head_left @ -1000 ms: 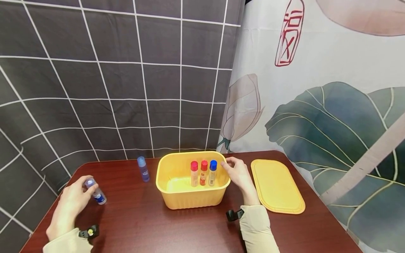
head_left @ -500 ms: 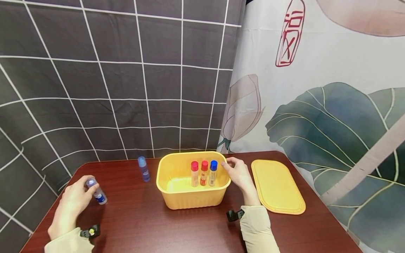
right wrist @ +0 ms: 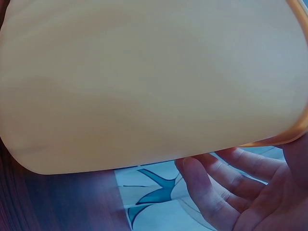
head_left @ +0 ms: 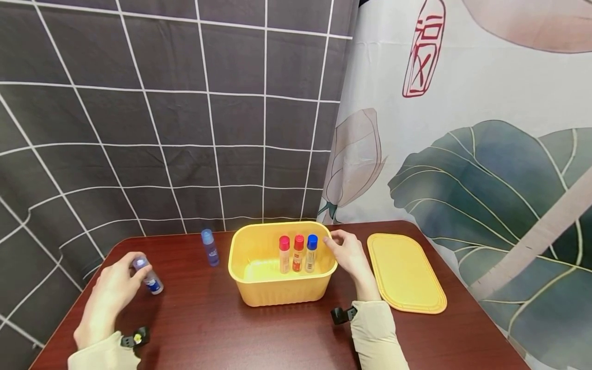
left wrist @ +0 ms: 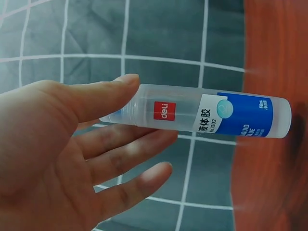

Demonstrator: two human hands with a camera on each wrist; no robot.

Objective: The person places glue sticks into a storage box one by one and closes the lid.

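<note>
My left hand (head_left: 113, 288) pinches a clear liquid glue bottle (left wrist: 211, 113) by its blue cap end, between thumb and fingers. In the head view the glue bottle tilts, its white base pointing down and right at the table's left side. My right hand (head_left: 351, 257) grips the right rim of a yellow plastic bin (head_left: 279, 293). The bin's outer wall fills most of the right wrist view. Inside it stand two glue bottles with red caps, a pinkish one (head_left: 284, 257) and an orange-labelled one (head_left: 297, 257), and a blue-capped glue bottle (head_left: 311, 257).
A blue glue bottle (head_left: 211, 252) stands on the dark red table (head_left: 222, 334), left of the bin. A flat yellow lid (head_left: 407, 272) lies to the right of my right hand. Behind the table hang a dark grid cloth (head_left: 231, 123) and a lotus-print cloth (head_left: 462, 180).
My left hand has moved a little to the right and slightly up, carrying the glue bottle. My right hand and the bin have stayed in place.
</note>
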